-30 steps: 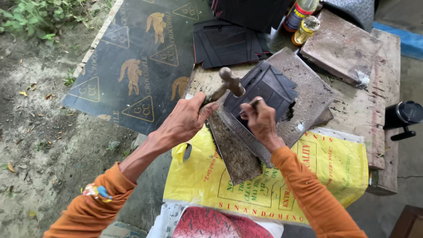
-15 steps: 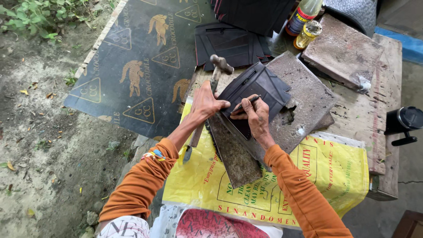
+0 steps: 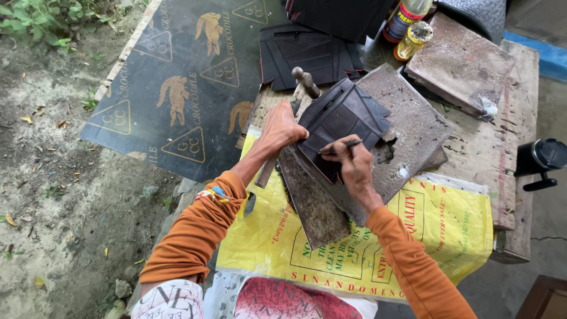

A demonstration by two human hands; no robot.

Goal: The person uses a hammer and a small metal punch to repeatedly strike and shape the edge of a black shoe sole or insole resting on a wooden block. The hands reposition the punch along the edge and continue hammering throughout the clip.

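My left hand (image 3: 282, 127) presses flat on the dark leather piece (image 3: 342, 121); my right hand (image 3: 351, 160) pinches a thin tool (image 3: 344, 145) on it. Hammer (image 3: 306, 82) just beyond left fingers, stone slab (image 3: 413, 127) underneath, yellow sack (image 3: 449, 230) nearer me, bottles (image 3: 410, 41) far beyond.

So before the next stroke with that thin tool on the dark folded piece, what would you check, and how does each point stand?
1. Left hand pressing the dark folded piece flat: ok, palm and fingers lie on its left edge.
2. Right hand gripping the thin tool: ok, pinched between fingers, its tip on the piece.
3. Piece backed by the grey stone slab: ok, it lies on it.
4. Left fingers away from the tool tip: ok, a gap shows.
5. Hammer out of the way: ok, it lies beyond the piece.
6. Tool tip sharp: cannot tell.
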